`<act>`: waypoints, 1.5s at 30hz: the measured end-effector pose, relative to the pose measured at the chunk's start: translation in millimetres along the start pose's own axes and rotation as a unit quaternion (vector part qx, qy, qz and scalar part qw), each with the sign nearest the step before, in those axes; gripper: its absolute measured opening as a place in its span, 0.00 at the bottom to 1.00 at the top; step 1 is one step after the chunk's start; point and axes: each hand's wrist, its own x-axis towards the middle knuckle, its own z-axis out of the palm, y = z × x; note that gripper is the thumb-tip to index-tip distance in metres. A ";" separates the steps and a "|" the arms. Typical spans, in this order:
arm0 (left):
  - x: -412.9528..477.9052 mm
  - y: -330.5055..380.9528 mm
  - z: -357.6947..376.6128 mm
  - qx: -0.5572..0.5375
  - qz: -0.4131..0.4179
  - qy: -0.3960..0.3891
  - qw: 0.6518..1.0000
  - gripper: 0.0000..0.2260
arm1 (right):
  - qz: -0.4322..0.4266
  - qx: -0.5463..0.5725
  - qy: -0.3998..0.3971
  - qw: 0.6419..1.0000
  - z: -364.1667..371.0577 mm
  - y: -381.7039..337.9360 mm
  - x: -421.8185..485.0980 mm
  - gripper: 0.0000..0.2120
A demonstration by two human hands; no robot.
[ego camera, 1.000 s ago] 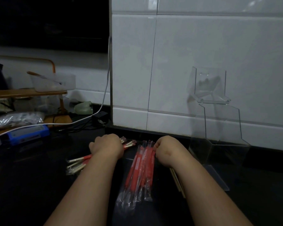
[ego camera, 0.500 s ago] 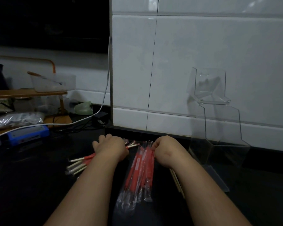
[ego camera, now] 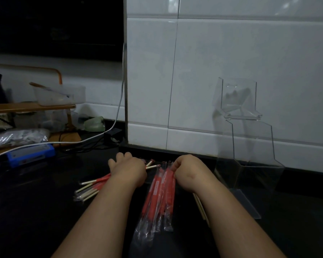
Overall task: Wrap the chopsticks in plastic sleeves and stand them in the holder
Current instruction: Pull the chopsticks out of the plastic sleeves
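I am watching through the head camera, and the clear holder is standing upright on the dark tabletop, backing against the white tiled wall; I am seeing nothing standing inside it.

Just left of the holder, the right hand is resting knuckles-up with its fingers curled, and it is pinching the far end of a bundle of red-printed plastic sleeves. The bundle is lying flat, running from that hand toward me, its clear ends nearest the camera. I cannot tell whether the sleeves are already carrying chopsticks. 2 or so bare sticks are showing from under the right forearm, between the bundle and the holder's base.

Further left of the holder, beyond the sleeves, the left hand is lying palm-down across a loose pile of red-and-pale chopsticks. The sticks are poking out on both sides of it, pale ends away from the holder and a couple of tips toward it. The fingers are bending down over the pile, but I cannot tell whether they are closing on any stick.

Well to the left of the holder, a blue device and a white cable are sitting at the tabletop's far side.
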 end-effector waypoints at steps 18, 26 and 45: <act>-7.1 5.0 -20.1 -0.089 0.092 0.306 0.943 0.11 | -0.007 0.025 0.029 0.999 0.7 -1.5 -3.3 0.10; -19.0 14.3 -26.2 -0.395 0.260 0.482 0.737 0.12 | -0.016 0.187 0.125 0.974 3.8 -0.1 3.5 0.14; -11.6 8.5 -44.3 -0.908 0.063 0.263 0.319 0.15 | -0.032 0.310 0.218 0.925 -2.7 -2.4 2.7 0.12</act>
